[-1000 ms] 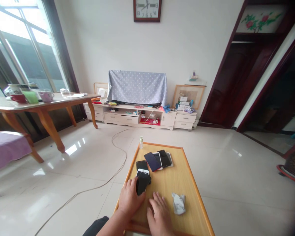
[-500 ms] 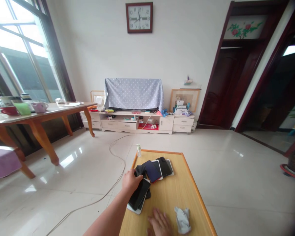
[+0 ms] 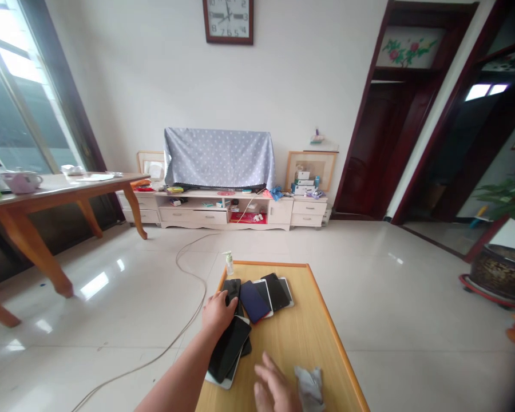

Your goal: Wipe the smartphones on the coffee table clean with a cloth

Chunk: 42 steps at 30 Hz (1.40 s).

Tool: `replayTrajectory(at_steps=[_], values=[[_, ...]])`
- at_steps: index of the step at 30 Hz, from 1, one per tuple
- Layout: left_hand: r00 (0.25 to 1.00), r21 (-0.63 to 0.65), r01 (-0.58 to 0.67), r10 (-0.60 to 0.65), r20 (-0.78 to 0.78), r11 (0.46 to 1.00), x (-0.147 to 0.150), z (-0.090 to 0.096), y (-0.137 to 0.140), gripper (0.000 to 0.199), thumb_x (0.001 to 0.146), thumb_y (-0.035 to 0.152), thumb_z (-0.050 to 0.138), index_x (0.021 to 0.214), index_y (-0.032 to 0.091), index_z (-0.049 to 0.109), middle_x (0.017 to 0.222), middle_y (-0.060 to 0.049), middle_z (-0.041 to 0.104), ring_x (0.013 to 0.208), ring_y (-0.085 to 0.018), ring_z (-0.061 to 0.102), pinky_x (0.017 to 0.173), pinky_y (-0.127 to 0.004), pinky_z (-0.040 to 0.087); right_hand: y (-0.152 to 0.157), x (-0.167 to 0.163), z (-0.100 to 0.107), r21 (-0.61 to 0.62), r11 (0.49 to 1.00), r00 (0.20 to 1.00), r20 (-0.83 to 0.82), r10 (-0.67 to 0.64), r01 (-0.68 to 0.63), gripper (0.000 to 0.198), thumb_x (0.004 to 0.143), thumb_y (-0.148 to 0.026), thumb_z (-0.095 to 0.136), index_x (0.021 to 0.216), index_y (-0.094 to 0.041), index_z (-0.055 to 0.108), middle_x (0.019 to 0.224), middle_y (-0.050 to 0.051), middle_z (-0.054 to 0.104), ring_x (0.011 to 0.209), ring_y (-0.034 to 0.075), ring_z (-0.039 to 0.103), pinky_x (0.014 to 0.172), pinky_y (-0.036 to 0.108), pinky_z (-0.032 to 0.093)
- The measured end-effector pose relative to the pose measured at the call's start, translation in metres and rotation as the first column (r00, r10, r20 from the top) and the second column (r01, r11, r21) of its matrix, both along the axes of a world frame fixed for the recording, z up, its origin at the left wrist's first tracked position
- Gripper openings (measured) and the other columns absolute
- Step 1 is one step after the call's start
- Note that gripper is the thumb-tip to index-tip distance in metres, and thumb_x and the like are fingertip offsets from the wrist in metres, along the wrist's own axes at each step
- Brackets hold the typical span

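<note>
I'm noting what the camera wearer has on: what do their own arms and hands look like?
The left hand wears no glove, and the left forearm shows no sleeve, watch or bracelet. The right hand is gloveless too, but blurred and cut off by the picture's lower edge, so its wrist and forearm cannot be seen.

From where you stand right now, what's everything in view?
Low table: one, light wood, foreground
Phone-like slabs: several, black, white-edged, navy, low table's left and far parts
Pump bottle: one, clear and green, low table's far left corner
Crumpled cloth: one, pale grey, low table's near right
Cable: one, pale, left floor
Dining table: one, brown, left
Cabinet row: one, whitish, along wall
Spotted cover: one, blue-grey, above cabinet row
Clock: one, brown-framed, wall
Door: one, dark red, right
Plant: one, green, right
Left grip: one, bare, touching dark slab
Right grip: one, bare, beside crumpled cloth
</note>
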<state>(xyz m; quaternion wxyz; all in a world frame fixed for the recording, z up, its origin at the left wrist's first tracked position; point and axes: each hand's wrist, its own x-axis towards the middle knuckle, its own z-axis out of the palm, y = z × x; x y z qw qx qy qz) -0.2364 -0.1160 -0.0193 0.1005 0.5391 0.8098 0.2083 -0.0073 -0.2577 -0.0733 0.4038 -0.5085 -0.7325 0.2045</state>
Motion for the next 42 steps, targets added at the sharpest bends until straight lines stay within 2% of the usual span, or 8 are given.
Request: replayTrajectory(at_steps=[2, 5, 10, 15, 24, 31, 37, 42], values=[[1.0, -0.003, 0.011, -0.011, 0.0, 1.0, -0.003, -0.004, -0.008, 0.063, 0.088, 0.065, 0.042, 0.136, 0.025, 0.055, 0.149, -0.009, 0.051, 0.137, -0.032, 0.044, 0.105, -0.046, 0.039, 0.031, 0.011, 0.021, -0.07, 0.997, 1.0, -0.014, 0.021, -0.022, 0.041, 0.098, -0.044, 0.043, 0.127, -0.026, 0.067, 0.145, 0.007, 0.055, 0.133, 0.024, 0.053, 0.106, 0.036, 0.049], [0.998, -0.002, 0.057, -0.057, -0.002, 0.998, -0.006, -0.009, -0.019, 0.068, 0.087, 0.067, 0.044, 0.141, 0.026, 0.05, 0.157, -0.008, 0.041, 0.144, -0.03, 0.036, 0.111, -0.043, 0.036, 0.091, 0.027, 0.043, -0.126, 0.982, 0.986, 0.105, -0.129, 0.142, 0.054, 0.099, -0.051, 0.037, 0.139, -0.021, 0.058, 0.153, 0.01, 0.046, 0.144, 0.025, 0.038, 0.116, 0.041, 0.037], [0.994, -0.016, 0.109, -0.108, 0.023, 0.994, -0.009, -0.016, -0.026, 0.073, 0.085, 0.072, 0.046, 0.144, 0.029, 0.048, 0.161, -0.006, 0.033, 0.15, -0.03, 0.025, 0.118, -0.047, 0.029, 0.172, 0.025, 0.039, -0.233, 0.928, 0.872, 0.463, -0.158, 0.292, 0.063, 0.099, -0.056, 0.033, 0.152, -0.022, 0.041, 0.161, 0.011, 0.032, 0.152, 0.032, 0.016, 0.119, 0.057, 0.02], [0.992, -0.004, 0.122, -0.121, 0.028, 0.993, -0.012, -0.016, -0.025, 0.074, 0.085, 0.072, 0.046, 0.145, 0.028, 0.047, 0.161, -0.006, 0.033, 0.151, -0.029, 0.024, 0.119, -0.046, 0.028, 0.205, 0.001, 0.028, -0.286, 0.914, 0.817, 0.571, -0.079, 0.288, 0.065, 0.099, -0.059, 0.026, 0.155, -0.027, 0.034, 0.164, 0.01, 0.025, 0.152, 0.031, 0.012, 0.118, 0.06, 0.012], [0.989, 0.041, 0.14, -0.142, 0.05, 0.989, -0.017, -0.02, -0.023, 0.071, 0.085, 0.071, 0.048, 0.143, 0.029, 0.051, 0.159, -0.005, 0.038, 0.15, -0.028, 0.026, 0.12, -0.046, 0.026, 0.248, -0.039, 0.041, -0.343, 0.91, 0.849, 0.528, -0.019, 0.234, 0.071, 0.098, -0.066, 0.013, 0.154, -0.028, 0.036, 0.164, 0.013, 0.023, 0.151, 0.036, 0.009, 0.113, 0.068, 0.005], [0.99, 0.039, 0.132, -0.134, 0.053, 0.99, -0.016, -0.02, -0.021, 0.069, 0.086, 0.071, 0.047, 0.143, 0.032, 0.05, 0.16, -0.003, 0.036, 0.15, -0.028, 0.025, 0.119, -0.047, 0.029, 0.252, -0.04, 0.038, -0.363, 0.906, 0.86, 0.511, -0.001, 0.217, 0.068, 0.098, -0.063, 0.023, 0.156, -0.029, 0.031, 0.166, 0.011, 0.016, 0.152, 0.034, 0.008, 0.115, 0.064, 0.01], [0.988, 0.057, 0.133, -0.137, 0.074, 0.99, -0.015, -0.025, -0.022, 0.074, 0.087, 0.07, 0.046, 0.148, 0.029, 0.043, 0.163, -0.005, 0.03, 0.151, -0.028, 0.025, 0.119, -0.046, 0.027, 0.206, -0.026, 0.023, -0.32, 0.912, 0.841, 0.539, -0.048, 0.258, 0.07, 0.098, -0.059, 0.031, 0.158, -0.024, 0.025, 0.166, 0.012, 0.016, 0.152, 0.035, 0.006, 0.116, 0.063, 0.01], [0.975, 0.141, 0.131, -0.153, 0.162, 0.981, -0.019, -0.023, -0.022, 0.07, 0.088, 0.065, 0.048, 0.144, 0.021, 0.048, 0.157, -0.01, 0.04, 0.149, -0.027, 0.031, 0.12, -0.041, 0.028, 0.169, -0.014, 0.036, -0.33, 0.92, 0.851, 0.526, -0.006, 0.21, 0.071, 0.096, -0.062, 0.034, 0.156, -0.024, 0.03, 0.165, 0.011, 0.02, 0.152, 0.035, 0.008, 0.117, 0.06, 0.011]])
